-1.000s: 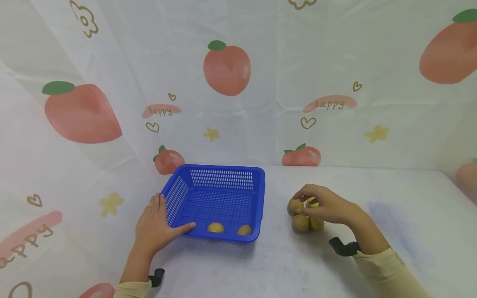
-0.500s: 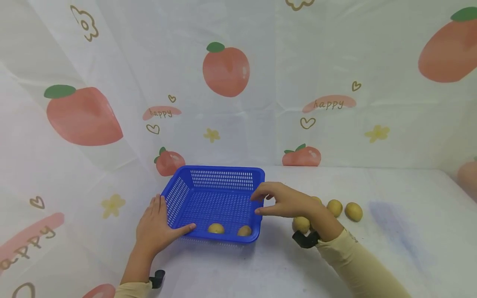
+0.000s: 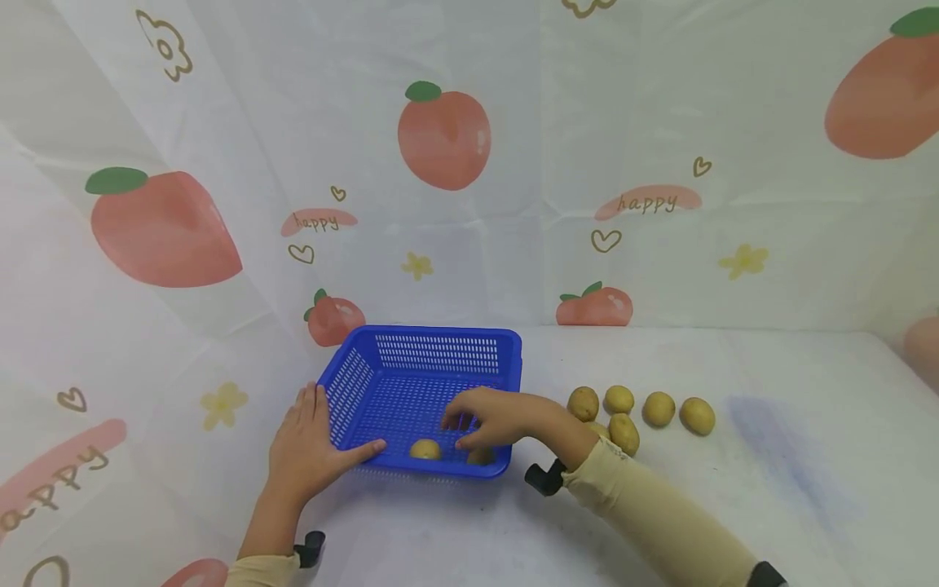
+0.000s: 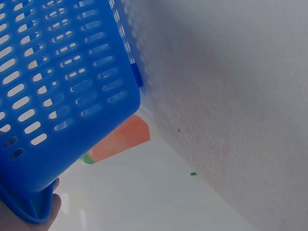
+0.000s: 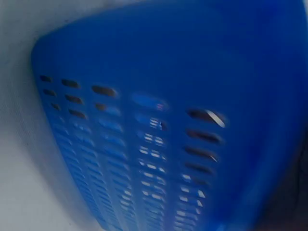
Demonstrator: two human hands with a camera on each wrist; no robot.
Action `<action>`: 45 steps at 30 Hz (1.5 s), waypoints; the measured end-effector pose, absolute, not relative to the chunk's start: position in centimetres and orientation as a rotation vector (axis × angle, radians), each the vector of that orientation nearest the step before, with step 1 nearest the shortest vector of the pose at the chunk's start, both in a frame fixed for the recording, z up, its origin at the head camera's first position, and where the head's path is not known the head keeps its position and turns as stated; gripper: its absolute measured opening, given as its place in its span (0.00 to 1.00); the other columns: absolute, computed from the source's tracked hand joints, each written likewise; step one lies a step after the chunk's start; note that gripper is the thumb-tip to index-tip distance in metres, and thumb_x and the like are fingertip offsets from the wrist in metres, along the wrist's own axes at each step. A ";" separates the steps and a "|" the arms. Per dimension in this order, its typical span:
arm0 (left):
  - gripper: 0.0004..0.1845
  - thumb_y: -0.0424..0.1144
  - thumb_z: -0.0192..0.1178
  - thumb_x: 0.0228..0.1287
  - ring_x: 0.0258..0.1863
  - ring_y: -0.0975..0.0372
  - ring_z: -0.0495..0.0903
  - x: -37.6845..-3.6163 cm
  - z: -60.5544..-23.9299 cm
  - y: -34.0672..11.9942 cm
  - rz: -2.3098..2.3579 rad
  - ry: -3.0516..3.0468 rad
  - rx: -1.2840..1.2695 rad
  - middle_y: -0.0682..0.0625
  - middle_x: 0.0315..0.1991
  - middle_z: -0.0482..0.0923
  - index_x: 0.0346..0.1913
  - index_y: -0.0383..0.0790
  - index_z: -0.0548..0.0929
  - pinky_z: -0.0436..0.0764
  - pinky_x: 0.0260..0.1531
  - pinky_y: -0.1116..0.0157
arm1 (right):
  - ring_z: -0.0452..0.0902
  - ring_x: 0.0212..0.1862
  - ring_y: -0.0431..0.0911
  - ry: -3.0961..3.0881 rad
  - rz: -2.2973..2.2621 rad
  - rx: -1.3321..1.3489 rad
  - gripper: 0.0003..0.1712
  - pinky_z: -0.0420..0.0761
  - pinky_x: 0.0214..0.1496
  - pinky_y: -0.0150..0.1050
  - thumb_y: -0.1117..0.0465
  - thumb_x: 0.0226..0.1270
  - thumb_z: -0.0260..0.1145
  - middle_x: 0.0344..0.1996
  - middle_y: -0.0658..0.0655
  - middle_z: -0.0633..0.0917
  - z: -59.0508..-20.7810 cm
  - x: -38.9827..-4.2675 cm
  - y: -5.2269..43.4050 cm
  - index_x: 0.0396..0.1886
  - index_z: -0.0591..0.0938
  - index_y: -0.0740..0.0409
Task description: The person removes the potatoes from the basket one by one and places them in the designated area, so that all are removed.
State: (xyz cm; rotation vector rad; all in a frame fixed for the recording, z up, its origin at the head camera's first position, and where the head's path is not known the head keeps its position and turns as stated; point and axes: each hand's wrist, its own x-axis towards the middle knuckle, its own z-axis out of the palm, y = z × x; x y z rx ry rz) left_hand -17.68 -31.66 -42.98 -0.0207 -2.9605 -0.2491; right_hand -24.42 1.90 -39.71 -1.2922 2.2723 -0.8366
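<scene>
A blue plastic basket (image 3: 506,350) with slotted walls stands left of centre in the head view. Along its near wall lie two potatoes, one plainly visible (image 3: 425,449) and another potato (image 3: 480,457) partly covered by my right hand. That right hand (image 3: 493,417) reaches over the right rim, its fingers loosely bent above the potatoes, and I see nothing between them. My left hand (image 3: 308,448) rests on the near left corner with fingers straight along the left side and thumb over the near rim. In the left wrist view, fingertips (image 4: 54,207) show beside the basket's rim (image 4: 41,207).
Several potatoes (image 3: 659,409) lie on the white tabletop (image 3: 660,505) to the right of the basket; my right forearm partly hides one of them. A fruit-patterned curtain (image 3: 528,179) hangs behind and along the left. Blurred basket wall (image 5: 144,53) fills much of the right wrist view.
My right hand has moved left from the potatoes on the table to inside the basket. Those potatoes are now more visible. My left hand and the basket have stayed in place.
</scene>
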 end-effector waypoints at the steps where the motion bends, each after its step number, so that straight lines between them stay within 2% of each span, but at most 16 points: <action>1: 0.80 0.84 0.62 0.51 0.83 0.30 0.48 -17.7 -43.0 -31.7 -0.252 -2.961 -0.023 0.22 0.83 0.44 0.81 0.18 0.46 0.53 0.82 0.34 | 0.84 0.58 0.47 2.276 -0.812 -1.291 0.17 0.86 0.63 0.41 0.62 0.75 0.70 0.55 0.55 0.88 -39.8 -24.4 1.6 0.60 0.86 0.58; 6: 0.78 0.84 0.61 0.53 0.83 0.30 0.47 -18.0 -43.0 -31.8 -0.254 -2.961 -0.051 0.22 0.83 0.44 0.81 0.18 0.46 0.52 0.82 0.34 | 0.83 0.56 0.44 2.321 -0.671 -1.241 0.16 0.84 0.60 0.33 0.65 0.70 0.71 0.51 0.50 0.88 -40.2 -24.5 0.7 0.57 0.88 0.53; 11: 0.78 0.84 0.60 0.54 0.84 0.30 0.46 -18.2 -43.0 -31.9 -0.223 -2.961 -0.080 0.21 0.83 0.43 0.81 0.17 0.46 0.52 0.82 0.33 | 0.83 0.54 0.39 2.351 -0.508 -1.146 0.15 0.85 0.60 0.36 0.62 0.68 0.74 0.49 0.45 0.88 -40.2 -24.5 0.0 0.53 0.89 0.48; 15: 0.77 0.83 0.60 0.55 0.83 0.30 0.47 -18.0 -43.0 -32.1 -0.196 -2.955 -0.099 0.21 0.83 0.44 0.81 0.17 0.47 0.53 0.81 0.33 | 0.81 0.50 0.38 2.359 -0.410 -1.073 0.15 0.86 0.57 0.37 0.60 0.66 0.76 0.49 0.46 0.87 -40.2 -24.5 -0.7 0.51 0.89 0.45; 20: 0.76 0.83 0.59 0.56 0.83 0.30 0.47 -17.9 -42.9 -32.0 -0.193 -2.964 -0.098 0.21 0.83 0.44 0.81 0.17 0.47 0.54 0.81 0.33 | 0.79 0.46 0.40 2.367 -0.362 -1.003 0.15 0.86 0.51 0.37 0.61 0.65 0.77 0.47 0.48 0.86 -40.3 -24.5 -1.2 0.50 0.89 0.45; 35: 0.74 0.82 0.59 0.57 0.83 0.31 0.52 -17.9 -42.8 -31.2 -0.196 -2.952 -0.144 0.22 0.82 0.49 0.80 0.17 0.52 0.57 0.81 0.35 | 0.79 0.43 0.40 2.380 -0.273 -0.972 0.13 0.86 0.46 0.36 0.62 0.63 0.78 0.41 0.46 0.86 -40.3 -24.6 -1.7 0.47 0.89 0.46; 45: 0.77 0.84 0.62 0.52 0.83 0.32 0.51 -18.1 -43.3 -31.3 -0.215 -2.940 -0.113 0.24 0.83 0.48 0.81 0.19 0.49 0.57 0.81 0.36 | 0.79 0.38 0.41 2.373 -0.203 -0.983 0.08 0.85 0.41 0.36 0.63 0.63 0.77 0.34 0.44 0.86 -40.2 -24.8 -1.8 0.35 0.89 0.42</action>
